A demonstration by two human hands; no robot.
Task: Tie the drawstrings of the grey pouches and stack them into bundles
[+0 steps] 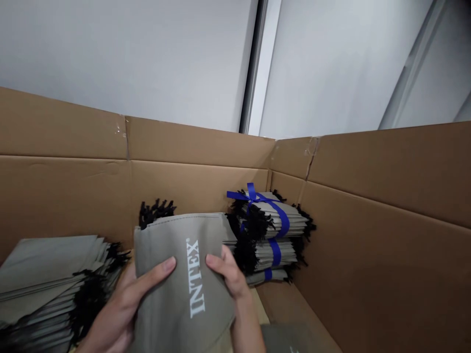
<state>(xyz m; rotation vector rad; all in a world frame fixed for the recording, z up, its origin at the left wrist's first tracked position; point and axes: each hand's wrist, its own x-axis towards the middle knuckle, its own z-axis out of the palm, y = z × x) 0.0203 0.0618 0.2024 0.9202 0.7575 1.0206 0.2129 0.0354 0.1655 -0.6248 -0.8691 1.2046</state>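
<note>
A stack of grey-green fabric bags (162, 299) printed with white INTEX lettering is held upright before me, black cord ends sticking out at its top corners. My left hand (128, 299) grips its left side, thumb flat on the front face. On the right edge my right hand (231, 279) is closed, its thumb pressing near the lettering. The fingers behind the stack are mostly hidden. Just beyond my right hand stand bundles of similar bags (275, 220) tied with blue ribbon (283, 220), piled on one another. Left of my left hand lies a loose pile of bags (47, 284) with black cord ends.
Tall cardboard walls (198, 181) of a large box enclose the bags at the back and right. Another grey-green bag (290, 338) lies flat at the bottom, right of my right hand. White panels (128, 54) rise behind the box.
</note>
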